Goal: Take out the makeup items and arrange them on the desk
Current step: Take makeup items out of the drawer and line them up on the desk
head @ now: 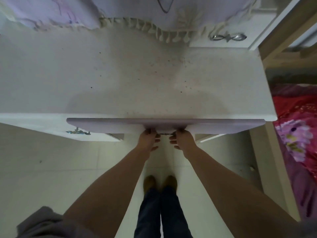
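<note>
Both hands were at the front of the wide pale-lilac drawer front [192,125] under the white speckled desk top [137,74]; step in hand looked like opening that drawer. The left hand [149,138] and the right hand [182,139] sat close together, 1 on each side of the small metal handle [165,133] at the drawer's middle, fingers curled up against the front edge, thumbs hanging below. Fingers looked closed on the handle or the lip, but blur and the overhang hid the exact contact, so I could not tell which. To do it well, my judgement: pull straight back toward the body with both hands even, so the wide front would not skew and jam; keep it slow, since loose items inside could roll; step the 2 brown shoes [160,183] back to make room. The makeup items were not visible anywhere: none on the desk top, which was bare except for dark specks, and the drawer interior was hidden. They were presumably inside, beyond and below the fingertips, but that was a guess. A second silver handle [78,132] showed on the white side unit to the left, untouched, well apart from the left hand. A fringed lilac cloth [130,16] hung at the desk's far edge.
</note>
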The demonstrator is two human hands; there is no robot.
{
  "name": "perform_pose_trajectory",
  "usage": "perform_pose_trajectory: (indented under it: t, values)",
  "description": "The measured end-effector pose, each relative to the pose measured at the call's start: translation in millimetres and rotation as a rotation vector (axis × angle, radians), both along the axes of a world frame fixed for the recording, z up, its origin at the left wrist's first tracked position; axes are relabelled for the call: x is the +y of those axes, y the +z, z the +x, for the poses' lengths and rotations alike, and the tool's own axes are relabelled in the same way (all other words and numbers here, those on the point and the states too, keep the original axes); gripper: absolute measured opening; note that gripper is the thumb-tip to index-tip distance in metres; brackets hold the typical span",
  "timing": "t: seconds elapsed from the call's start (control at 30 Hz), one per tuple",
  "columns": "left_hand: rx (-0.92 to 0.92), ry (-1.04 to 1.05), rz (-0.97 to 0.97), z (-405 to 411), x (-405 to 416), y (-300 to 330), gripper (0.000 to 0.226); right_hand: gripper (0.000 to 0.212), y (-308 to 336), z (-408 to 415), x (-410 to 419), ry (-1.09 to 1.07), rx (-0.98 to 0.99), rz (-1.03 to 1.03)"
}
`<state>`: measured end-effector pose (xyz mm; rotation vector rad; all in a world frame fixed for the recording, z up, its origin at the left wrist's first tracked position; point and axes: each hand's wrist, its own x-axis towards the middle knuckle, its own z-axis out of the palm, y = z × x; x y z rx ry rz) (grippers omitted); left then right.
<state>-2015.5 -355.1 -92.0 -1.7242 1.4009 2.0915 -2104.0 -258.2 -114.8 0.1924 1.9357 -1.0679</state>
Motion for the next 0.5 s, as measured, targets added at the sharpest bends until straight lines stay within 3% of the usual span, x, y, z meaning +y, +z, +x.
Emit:
perform_pose_trajectory:
  t: [0.13,0.5]
  values:
    - [0.039,0.157,0.088,0.1,6.8,-2.4,0.020,0.029,-4.0,8.0,1.9,-0.078,0.076,-0.037]
    - [-0.021,0.164,0.138,50.3,47.0,-9.1,0.029,0.032,4.7,60.0,50.1,-0.001,0.056,-0.002]
